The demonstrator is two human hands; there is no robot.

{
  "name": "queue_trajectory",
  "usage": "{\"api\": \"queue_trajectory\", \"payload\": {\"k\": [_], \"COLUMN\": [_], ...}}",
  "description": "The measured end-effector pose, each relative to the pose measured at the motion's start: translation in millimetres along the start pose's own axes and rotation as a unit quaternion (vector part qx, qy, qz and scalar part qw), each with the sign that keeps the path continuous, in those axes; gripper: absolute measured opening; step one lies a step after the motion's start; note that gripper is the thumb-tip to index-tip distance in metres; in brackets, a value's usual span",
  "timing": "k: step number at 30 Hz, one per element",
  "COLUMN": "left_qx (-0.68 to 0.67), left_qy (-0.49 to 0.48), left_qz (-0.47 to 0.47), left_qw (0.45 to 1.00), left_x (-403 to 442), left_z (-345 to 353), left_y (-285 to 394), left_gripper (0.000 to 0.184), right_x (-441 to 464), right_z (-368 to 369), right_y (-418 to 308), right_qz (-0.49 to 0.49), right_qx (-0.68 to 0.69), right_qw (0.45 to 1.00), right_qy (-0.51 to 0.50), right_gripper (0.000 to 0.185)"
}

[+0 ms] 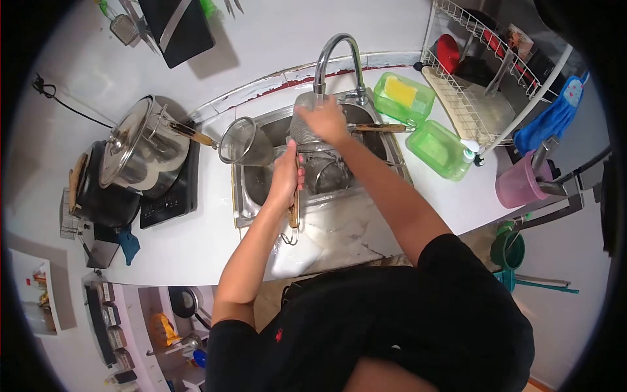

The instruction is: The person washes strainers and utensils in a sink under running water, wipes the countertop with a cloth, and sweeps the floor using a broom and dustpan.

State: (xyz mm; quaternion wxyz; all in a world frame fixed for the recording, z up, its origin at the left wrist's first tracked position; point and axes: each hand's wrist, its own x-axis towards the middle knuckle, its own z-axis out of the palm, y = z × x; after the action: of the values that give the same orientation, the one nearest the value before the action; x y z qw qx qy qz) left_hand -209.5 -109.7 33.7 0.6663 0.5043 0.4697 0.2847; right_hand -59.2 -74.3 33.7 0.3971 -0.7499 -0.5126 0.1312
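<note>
My left hand [285, 175] is wrapped around the wooden handle of a mesh strainer [303, 98], whose basket is raised under the tap [340, 46] over the sink. My right hand [326, 121] lies against the mesh with fingers spread, partly covering it. At the left rim of the sink [240, 208] rests a second strainer [248, 142], its wooden handle pointing toward the pot. Another wooden handle [382, 128] reaches over the right rim. Metal ware [330, 176] sits in the basin, partly hidden by my arms.
A lidded steel pot [147, 157] and a black pot [104, 189] stand left by an induction cooker [171, 204]. To the right are a green container with a yellow sponge [400, 91], another green container [436, 151], a dish rack [470, 124] and a pink holder [519, 183].
</note>
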Motion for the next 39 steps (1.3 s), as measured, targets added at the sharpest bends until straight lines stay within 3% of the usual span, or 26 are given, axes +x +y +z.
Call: {"api": "queue_trajectory", "payload": {"k": [2,3,6,7,8,9,10,11,14,15,18,19,20,21,23,25,26,27,28,30,31,34,35,38,39], "left_qx": [-0.007,0.013,0.06,0.068,0.076,0.039,0.003,-0.034,-0.143,-0.152,-0.242,-0.27,-0.298,-0.326,-0.345,-0.364,-0.336,-0.308,-0.28,-0.229,-0.201,-0.212,-0.232,-0.231,-0.197], "left_qy": [0.025,0.022,0.005,-0.004,-0.012,-0.023,-0.035,-0.049,-0.024,-0.034,-0.044,-0.031,-0.021,-0.012,-0.043,-0.121,-0.107,-0.095,-0.083,-0.154,-0.189,-0.173,-0.116,-0.166,-0.148], "left_qz": [0.019,0.031,0.039,0.025,0.009,-0.007,-0.025,-0.042,-0.061,-0.071,-0.132,-0.14,-0.147,-0.154,-0.205,-0.2,-0.187,-0.173,-0.158,-0.123,-0.104,-0.225,-0.257,-0.238,-0.212], "left_qw": [0.999,0.999,0.997,0.997,0.997,0.999,0.999,0.997,0.988,0.985,0.96,0.952,0.943,0.933,0.915,0.902,0.917,0.931,0.943,0.953,0.955,0.935,0.931,0.929,0.946], "left_x": [2,2,-2,-9,-13,-15,-17,-18,-15,-14,0,7,15,23,37,53,63,67,73,88,94,96,90,57,45], "left_z": [-5,-9,-17,-18,-19,-23,-29,-32,-30,-33,-41,-43,-43,-40,-30,-24,-18,-2,9,23,28,31,33,12,6], "left_y": [-2,-3,-4,-2,-2,-2,-2,-2,3,2,-13,-19,-23,-27,-27,-28,-27,-16,-7,7,12,30,31,32,25], "left_gripper": [0.049,0.05,0.051,0.05,0.05,0.05,0.049,0.049,0.047,0.047,0.045,0.043,0.041,0.04,0.038,0.031,0.028,0.025,0.022,0.018,0.017,0.019,0.02,0.02,0.023], "right_x": [-18,-27,-17,-6,11,32,34,25,0,-1,8,12,18,21,25,26,24,23,23,25,27,26,29,29,28], "right_z": [22,27,18,20,16,8,-5,-11,-12,-8,9,8,8,6,-8,-23,-31,-36,-40,-48,-47,-45,-41,-40,-47], "right_y": [-10,-11,-6,1,17,40,41,42,44,51,68,66,64,59,32,11,4,1,0,-1,1,4,9,10,9], "right_qz": [-0.079,-0.166,-0.074,-0.018,0.02,0.058,0.095,0.192,0.214,0.193,0.261,0.181,0.09,-0.006,-0.082,-0.033,0.057,0.144,0.157,0.177,0.149,0.109,0.092,0.125,0.15], "right_qx": [-0.125,-0.196,-0.084,-0.133,0.049,0.228,0.397,0.577,0.654,0.653,0.591,0.404,0.189,-0.04,-0.062,0.102,0.271,0.429,0.483,0.588,0.577,0.44,0.429,0.458,0.498], "right_qw": [0.986,0.962,0.993,0.987,0.998,0.964,0.884,0.758,0.675,0.678,0.703,0.849,0.943,0.975,0.966,0.946,0.896,0.81,0.778,0.705,0.73,0.859,0.87,0.856,0.809], "right_qy": [0.08,0.096,0.047,0.093,-0.017,-0.126,-0.228,-0.236,-0.267,-0.278,-0.297,-0.288,-0.26,-0.217,-0.239,-0.306,-0.348,-0.374,-0.37,-0.356,-0.335,-0.236,-0.226,-0.206,-0.275], "right_gripper": [0.082,0.089,0.086,0.069,0.064,0.059,0.055,0.05,0.052,0.054,0.045,0.043,0.041,0.04,0.035,0.032,0.031,0.03,0.03,0.03,0.032,0.034,0.035,0.034,0.031]}}
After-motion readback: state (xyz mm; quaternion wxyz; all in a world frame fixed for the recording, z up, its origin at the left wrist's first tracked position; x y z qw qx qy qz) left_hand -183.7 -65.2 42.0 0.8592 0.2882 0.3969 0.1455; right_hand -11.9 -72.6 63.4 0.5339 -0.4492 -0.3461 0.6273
